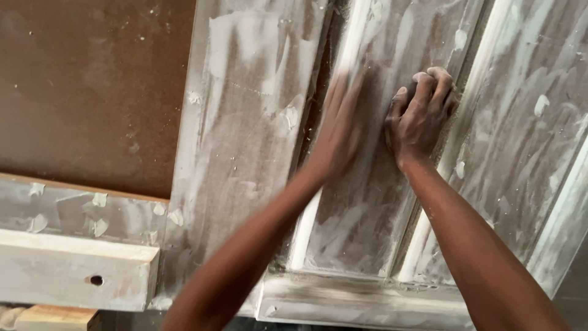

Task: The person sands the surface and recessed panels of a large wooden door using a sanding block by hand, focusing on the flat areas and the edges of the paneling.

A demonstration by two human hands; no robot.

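Two bare forearms reach in from the near edge, one per hand. One wooden door [257, 153], smeared with pale filler and dust, lies flat beneath them, with two recessed panels in view: a narrow middle panel [367, 208] and a wider right panel [527, 135]. On the narrow panel the right hand [421, 116] curls in a tight grip around a small dark sanding pad [411, 92], mostly hidden under the fingers [436, 79] and pressed against the panel's far part. Just left of it, the left hand [339, 125] is blurred; it seems flat and wide on the same panel, though I cannot tell for sure. At near left, one pale wooden beam [73, 273] with a single hole [94, 280] crosses a brown board [92, 86].
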